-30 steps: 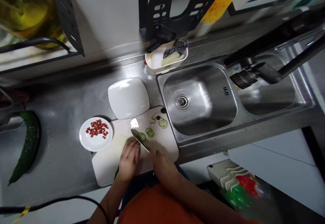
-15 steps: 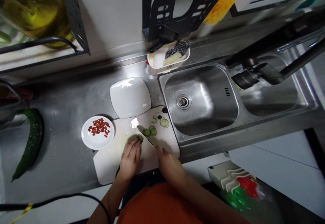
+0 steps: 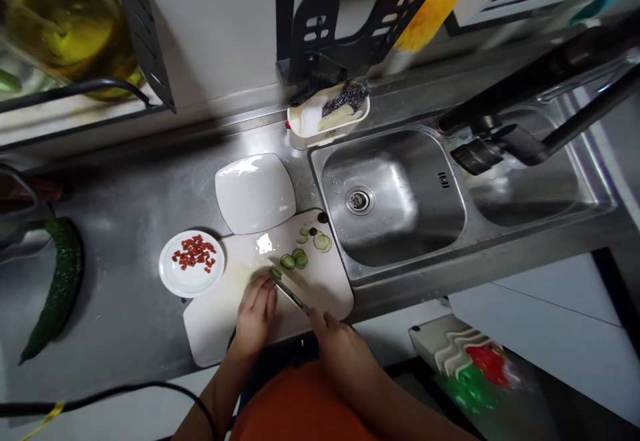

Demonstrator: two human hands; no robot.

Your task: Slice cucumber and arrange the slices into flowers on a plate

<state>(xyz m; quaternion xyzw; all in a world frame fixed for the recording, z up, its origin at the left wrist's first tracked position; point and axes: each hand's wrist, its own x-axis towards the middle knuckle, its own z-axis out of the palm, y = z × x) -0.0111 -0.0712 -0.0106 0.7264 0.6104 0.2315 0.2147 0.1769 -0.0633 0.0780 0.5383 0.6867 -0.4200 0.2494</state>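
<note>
My right hand [image 3: 333, 338] is wrapped round the handle of a knife [image 3: 290, 294], whose blade points up and left across the white cutting board [image 3: 225, 328]. With curled fingers my left hand [image 3: 257, 308] holds down a short piece of cucumber [image 3: 275, 273], mostly covered by the fingers. The blade's tip lies against this piece, close to my fingertips. Just right of it are several cut cucumber slices [image 3: 294, 259]. More pale slices [image 3: 323, 242] and small dark end bits lie near the board's upper right corner.
A white square plate [image 3: 255, 194] touches the board's far edge. Chopped red pieces fill a round white plate [image 3: 170, 269] at its left. A whole cucumber [image 3: 57, 294] lies far left. The steel sink [image 3: 395, 228] adjoins on the right, below a black faucet [image 3: 480, 154].
The knife has moved down and left, from beside the slices to the cucumber piece under my left fingers. My left hand stays nearly in place. The whole view has shifted slightly.
</note>
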